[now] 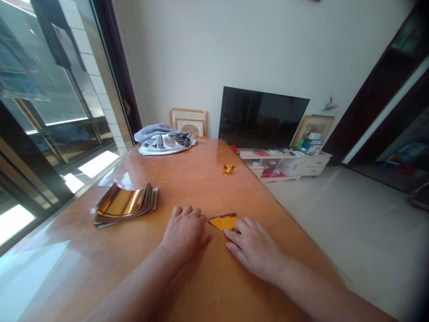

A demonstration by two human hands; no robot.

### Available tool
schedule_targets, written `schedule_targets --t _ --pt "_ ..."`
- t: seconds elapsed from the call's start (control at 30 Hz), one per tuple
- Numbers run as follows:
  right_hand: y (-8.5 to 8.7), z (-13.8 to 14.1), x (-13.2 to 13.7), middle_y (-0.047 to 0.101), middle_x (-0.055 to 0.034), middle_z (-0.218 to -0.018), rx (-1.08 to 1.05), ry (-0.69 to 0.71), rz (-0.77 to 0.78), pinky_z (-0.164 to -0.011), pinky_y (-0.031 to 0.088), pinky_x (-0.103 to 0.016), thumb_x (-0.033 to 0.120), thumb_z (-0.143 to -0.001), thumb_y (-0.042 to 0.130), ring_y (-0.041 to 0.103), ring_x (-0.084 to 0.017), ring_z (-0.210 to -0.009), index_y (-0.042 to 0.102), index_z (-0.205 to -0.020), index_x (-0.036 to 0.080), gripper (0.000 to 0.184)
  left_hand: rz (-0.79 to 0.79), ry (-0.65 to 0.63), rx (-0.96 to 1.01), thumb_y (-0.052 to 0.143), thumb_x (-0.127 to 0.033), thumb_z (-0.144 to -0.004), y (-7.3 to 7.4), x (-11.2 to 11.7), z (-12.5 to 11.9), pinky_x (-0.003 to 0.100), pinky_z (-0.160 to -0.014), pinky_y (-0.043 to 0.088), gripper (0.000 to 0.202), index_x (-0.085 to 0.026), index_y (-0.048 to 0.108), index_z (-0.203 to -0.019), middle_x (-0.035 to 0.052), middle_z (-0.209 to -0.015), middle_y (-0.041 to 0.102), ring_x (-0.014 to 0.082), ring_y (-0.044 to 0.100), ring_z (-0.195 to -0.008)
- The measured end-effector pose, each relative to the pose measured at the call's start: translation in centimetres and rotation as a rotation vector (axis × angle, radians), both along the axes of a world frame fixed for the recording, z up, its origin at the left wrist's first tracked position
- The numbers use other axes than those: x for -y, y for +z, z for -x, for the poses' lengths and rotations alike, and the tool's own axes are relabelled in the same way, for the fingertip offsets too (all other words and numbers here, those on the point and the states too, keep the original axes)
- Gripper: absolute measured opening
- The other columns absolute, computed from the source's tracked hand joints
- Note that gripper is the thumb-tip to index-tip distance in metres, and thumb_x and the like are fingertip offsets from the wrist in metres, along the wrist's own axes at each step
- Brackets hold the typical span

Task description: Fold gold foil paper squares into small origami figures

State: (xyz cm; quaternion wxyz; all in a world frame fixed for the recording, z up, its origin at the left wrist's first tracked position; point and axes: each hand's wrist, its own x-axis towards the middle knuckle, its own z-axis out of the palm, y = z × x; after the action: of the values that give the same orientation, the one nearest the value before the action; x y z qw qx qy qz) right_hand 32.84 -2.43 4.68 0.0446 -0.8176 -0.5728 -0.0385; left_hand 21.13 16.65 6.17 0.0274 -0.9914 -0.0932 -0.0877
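Observation:
A folded sheet of gold foil paper (222, 222) lies on the wooden table between my two hands. My left hand (186, 230) is closed, knuckles up and fingers curled down at the paper's left tip; its fingertips are hidden. From the right, my right hand (253, 243) presses its bent fingers on the paper's right end and lower edge, with the thumb lower down on the table side. Left of my left hand sits a curved stack of gold foil sheets (124, 201). Farther off stands a small folded gold ingot shape (229, 168).
The glossy wooden table (187, 179) reaches away from me, its right edge falling off to a tiled floor (311, 201). Bundled grey cloth (164, 138) lies at the far end. Beyond are a television (261, 118) and a low white cabinet (295, 165). A glass door (60, 89) is at left.

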Motion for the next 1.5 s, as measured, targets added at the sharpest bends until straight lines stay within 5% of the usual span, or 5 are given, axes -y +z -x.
schedule_targets --t 0.2,0.37,0.57,0.73,1.5 --pt "0.0 -0.2 0.0 0.062 -0.0086 -0.104 -0.022 0.013 -0.001 -0.091 0.042 -0.039 0.040 -0.100 0.048 0.052 -0.025 -0.102 0.069 -0.117 0.028 0.030 0.183 -0.145 -0.049 0.048 -0.032 -0.093 -0.4 1.4 -0.1 0.038 -0.077 0.036 0.021 -0.024 0.067 -0.089 0.0052 -0.091 0.070 0.0232 0.061 -0.086" --pt "0.0 -0.8 -0.2 0.062 -0.0072 -0.103 -0.076 0.022 0.004 -0.089 0.043 -0.037 0.038 -0.099 0.049 0.053 -0.024 -0.102 0.071 -0.114 0.029 0.028 0.485 0.019 -0.019 0.044 -0.026 -0.092 -2.3 1.2 -1.1 0.034 -0.080 0.040 0.022 -0.027 0.063 -0.103 0.0000 -0.092 0.072 0.0211 0.064 -0.090" --pt "0.5 -1.8 -0.9 0.061 -0.0069 -0.095 -0.111 0.037 0.033 -0.083 0.043 -0.033 0.038 -0.101 0.045 0.054 -0.022 -0.097 0.076 -0.100 0.026 0.033 0.404 0.345 0.114 0.056 -0.039 -0.082 -3.7 0.2 -2.9 0.047 -0.098 0.037 0.044 -0.026 0.054 -0.124 0.0093 -0.132 0.058 0.0316 0.049 -0.123" --pt "0.0 -1.9 -0.9 0.061 -0.0066 -0.095 -0.126 0.036 0.020 -0.082 0.042 -0.032 0.036 -0.100 0.046 0.054 -0.021 -0.095 0.076 -0.097 0.025 0.032 0.395 0.334 0.093 0.062 -0.048 -0.076 -4.8 0.3 -3.8 0.050 -0.109 0.029 0.063 -0.025 0.049 -0.133 0.0119 -0.141 0.051 0.0334 0.040 -0.134" --pt "0.2 -1.7 -0.3 0.060 -0.0062 -0.099 -0.164 0.049 -0.003 -0.087 0.043 -0.032 0.034 -0.099 0.048 0.053 -0.021 -0.098 0.074 -0.109 0.028 0.029 0.410 0.373 0.053 0.063 -0.048 -0.077 -5.1 -2.7 -3.8 0.044 -0.099 0.039 0.055 -0.027 0.053 -0.127 0.0094 -0.133 0.056 0.0313 0.050 -0.123"
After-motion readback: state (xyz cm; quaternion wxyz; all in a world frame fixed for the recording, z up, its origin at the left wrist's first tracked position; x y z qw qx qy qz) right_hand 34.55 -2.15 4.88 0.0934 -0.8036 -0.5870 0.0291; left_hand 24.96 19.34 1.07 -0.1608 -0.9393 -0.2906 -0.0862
